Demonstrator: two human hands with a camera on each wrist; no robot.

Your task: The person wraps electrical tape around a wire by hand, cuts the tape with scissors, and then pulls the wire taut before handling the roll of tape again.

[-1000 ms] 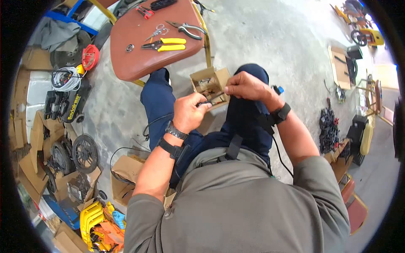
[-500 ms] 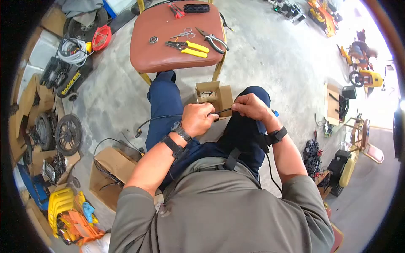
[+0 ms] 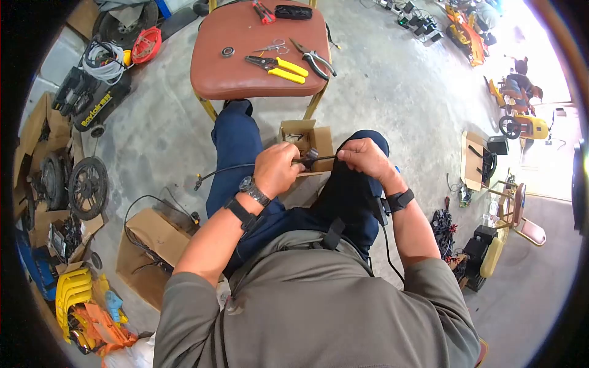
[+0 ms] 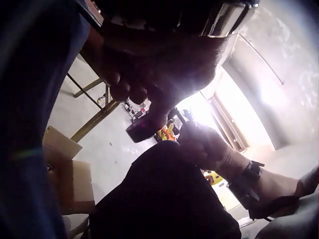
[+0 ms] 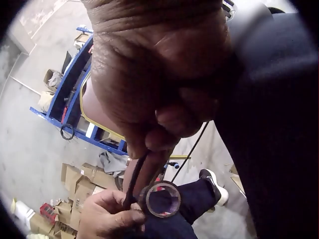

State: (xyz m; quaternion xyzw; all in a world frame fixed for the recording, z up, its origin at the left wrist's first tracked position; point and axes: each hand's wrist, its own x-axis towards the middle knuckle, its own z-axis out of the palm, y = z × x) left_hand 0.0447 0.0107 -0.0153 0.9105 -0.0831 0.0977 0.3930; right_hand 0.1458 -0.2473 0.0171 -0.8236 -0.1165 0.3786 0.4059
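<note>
Over the open brown cardboard box [image 3: 324,140], left hand [image 3: 275,168] and right hand [image 3: 367,161] pinch a thin black cable [image 3: 327,157] stretched crosswise, a dark ring-shaped roll [image 3: 311,154] nearer the left hand.

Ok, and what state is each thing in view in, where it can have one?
Black cable: fairly straight where held
Left grip: pinching the cable
Right grip: pinching the cable
Dark roll: at the left grip, how attached unclear
Small cardboard box: open
Larger cardboard box: open
Yellow-handled strippers: handles spread
Pliers: handles spread
Scissors: too small to tell if open
</note>
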